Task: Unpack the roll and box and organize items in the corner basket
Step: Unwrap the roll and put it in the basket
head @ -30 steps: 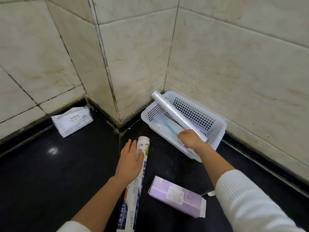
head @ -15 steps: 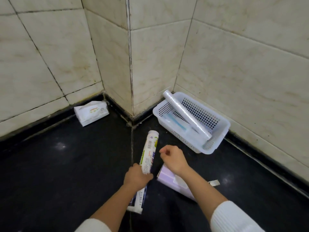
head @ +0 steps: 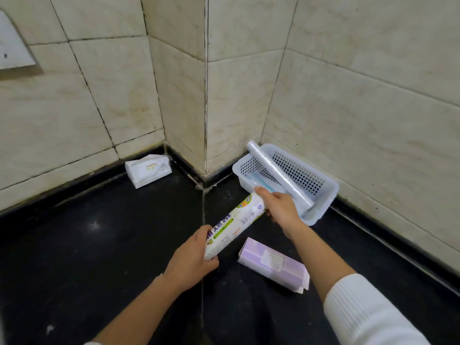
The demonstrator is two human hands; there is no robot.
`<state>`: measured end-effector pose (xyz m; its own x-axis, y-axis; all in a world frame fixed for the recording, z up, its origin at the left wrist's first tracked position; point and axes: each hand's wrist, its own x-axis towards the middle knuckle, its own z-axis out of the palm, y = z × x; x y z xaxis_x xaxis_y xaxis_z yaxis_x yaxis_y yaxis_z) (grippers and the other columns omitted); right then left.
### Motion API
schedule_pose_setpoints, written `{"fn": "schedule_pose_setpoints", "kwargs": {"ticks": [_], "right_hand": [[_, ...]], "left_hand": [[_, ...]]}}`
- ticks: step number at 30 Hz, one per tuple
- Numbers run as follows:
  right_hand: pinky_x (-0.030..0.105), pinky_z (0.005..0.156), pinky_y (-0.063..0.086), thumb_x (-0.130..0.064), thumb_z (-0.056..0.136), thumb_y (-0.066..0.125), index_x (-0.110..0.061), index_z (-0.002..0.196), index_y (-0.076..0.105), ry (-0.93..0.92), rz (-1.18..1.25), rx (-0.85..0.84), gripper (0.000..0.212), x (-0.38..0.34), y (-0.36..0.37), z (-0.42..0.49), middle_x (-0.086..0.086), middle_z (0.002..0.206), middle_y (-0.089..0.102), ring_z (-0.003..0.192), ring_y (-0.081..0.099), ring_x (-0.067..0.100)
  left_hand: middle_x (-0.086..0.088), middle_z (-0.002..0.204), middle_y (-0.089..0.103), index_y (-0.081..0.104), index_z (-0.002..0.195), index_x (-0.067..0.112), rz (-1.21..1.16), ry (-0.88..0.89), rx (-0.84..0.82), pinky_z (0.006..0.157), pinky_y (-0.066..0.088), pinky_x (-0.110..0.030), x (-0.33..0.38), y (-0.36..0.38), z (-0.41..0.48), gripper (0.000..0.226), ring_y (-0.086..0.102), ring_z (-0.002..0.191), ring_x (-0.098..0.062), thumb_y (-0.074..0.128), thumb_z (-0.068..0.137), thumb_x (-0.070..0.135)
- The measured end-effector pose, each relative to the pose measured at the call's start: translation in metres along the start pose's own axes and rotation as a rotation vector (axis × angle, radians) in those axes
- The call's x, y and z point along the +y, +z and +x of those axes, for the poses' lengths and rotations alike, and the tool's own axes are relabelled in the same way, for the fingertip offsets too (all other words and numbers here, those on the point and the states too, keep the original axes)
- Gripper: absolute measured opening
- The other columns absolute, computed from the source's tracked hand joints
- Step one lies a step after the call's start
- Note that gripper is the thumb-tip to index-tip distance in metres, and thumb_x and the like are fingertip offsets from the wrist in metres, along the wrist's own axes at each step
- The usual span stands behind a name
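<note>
1. Printed roll [head: 232,224] now off the floor; 0.5 s ago it lay flat w/ only the L hand on it.
2. L hand [head: 193,260] clamped on its near end, R hand [head: 277,207] wrapped round its far end; hands apart.
3. Roll tilts toward 1 o'clock, far end just beside the corner basket [head: 326,195].
4. Clear roll [head: 278,174] unchanged: leans across basket, top end over the rim at 11 o'clock.
5. Purple box [head: 272,263] flat on dark floor [head: 99,245], approx 5 o'clock of printed roll, flap open.
6. Tissue pack [head: 148,170] by the wall at 10 o'clock, same spot.
</note>
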<state>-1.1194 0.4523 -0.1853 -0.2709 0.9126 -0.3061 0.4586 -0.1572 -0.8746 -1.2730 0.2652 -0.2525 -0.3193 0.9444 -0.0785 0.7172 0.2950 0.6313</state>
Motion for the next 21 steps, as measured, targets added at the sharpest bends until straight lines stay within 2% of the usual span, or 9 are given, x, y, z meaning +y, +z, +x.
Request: {"fn": "schedule_pose_setpoints", "kwargs": {"ticks": [3, 6, 8, 11, 15, 18, 21], "right_hand": [[0.024, 0.051, 0.036, -0.057, 0.073, 0.068, -0.01, 0.074, 0.068, -0.014, 0.02, -0.05, 0.047, -0.006, -0.02, -0.008, -0.002, 0.061, 0.063, 0.056, 0.047, 0.013], [0.022, 0.05, 0.037, -0.056, 0.073, 0.071, 0.001, 0.088, 0.073, -0.029, 0.082, -0.057, 0.059, -0.009, -0.04, -0.015, 0.0, 0.067, 0.064, 0.059, 0.047, 0.012], [0.023, 0.053, 0.038, -0.058, 0.071, 0.072, 0.0, 0.093, 0.073, -0.038, 0.103, -0.003, 0.063, -0.011, -0.054, -0.019, 0.001, 0.071, 0.063, 0.063, 0.047, 0.014], [0.027, 0.056, 0.037, -0.065, 0.066, 0.071, -0.007, 0.085, 0.072, -0.056, 0.12, 0.136, 0.061, -0.018, -0.079, -0.022, -0.001, 0.072, 0.061, 0.065, 0.051, 0.015], [0.027, 0.051, 0.036, -0.063, 0.061, 0.073, -0.01, 0.071, 0.062, -0.07, 0.208, 0.351, 0.056, -0.027, -0.11, -0.024, 0.003, 0.06, 0.054, 0.05, 0.047, 0.015], [0.032, 0.054, 0.039, -0.062, 0.056, 0.072, -0.014, 0.062, 0.052, -0.041, 0.328, 0.543, 0.053, -0.032, -0.133, -0.025, 0.007, 0.058, 0.05, 0.051, 0.046, 0.021], [0.032, 0.051, 0.039, -0.062, 0.055, 0.069, -0.011, 0.062, 0.052, -0.008, 0.403, 0.734, 0.054, -0.032, -0.162, -0.027, 0.009, 0.057, 0.052, 0.047, 0.045, 0.023]], "left_hand": [[0.009, 0.123, 0.049, 0.031, 0.139, 0.029, 0.044, 0.084, 0.059, 0.078, 0.052, -0.03, 0.003, -0.001, -0.001, 0.069, 0.055, 0.098, -0.009, 0.064, 0.079, 0.036], [0.007, 0.12, 0.047, 0.032, 0.142, 0.028, 0.09, 0.157, 0.102, 0.077, 0.051, -0.03, 0.007, -0.002, 0.001, 0.07, 0.054, 0.098, -0.011, 0.065, 0.081, 0.032], [0.006, 0.122, 0.046, 0.03, 0.144, 0.026, 0.114, 0.189, 0.099, 0.078, 0.05, -0.03, 0.008, -0.002, 0.003, 0.072, 0.053, 0.099, -0.012, 0.064, 0.081, 0.03], [0.006, 0.123, 0.047, 0.026, 0.146, 0.027, 0.157, 0.182, 0.047, 0.081, 0.05, -0.03, 0.005, -0.001, 0.004, 0.075, 0.051, 0.103, -0.011, 0.064, 0.082, 0.031], [0.005, 0.123, 0.049, 0.026, 0.144, 0.028, 0.174, 0.163, 0.003, 0.083, 0.052, -0.032, 0.005, -0.001, 0.014, 0.074, 0.053, 0.104, -0.012, 0.066, 0.081, 0.028], [0.003, 0.122, 0.053, 0.032, 0.139, 0.03, 0.163, 0.12, -0.025, 0.082, 0.052, -0.034, -0.001, -0.004, 0.022, 0.066, 0.056, 0.101, -0.014, 0.065, 0.082, 0.021], [0.0, 0.122, 0.055, 0.034, 0.138, 0.029, 0.18, 0.03, -0.018, 0.08, 0.051, -0.034, -0.018, -0.009, 0.024, 0.061, 0.058, 0.099, -0.017, 0.062, 0.085, 0.021]]}}
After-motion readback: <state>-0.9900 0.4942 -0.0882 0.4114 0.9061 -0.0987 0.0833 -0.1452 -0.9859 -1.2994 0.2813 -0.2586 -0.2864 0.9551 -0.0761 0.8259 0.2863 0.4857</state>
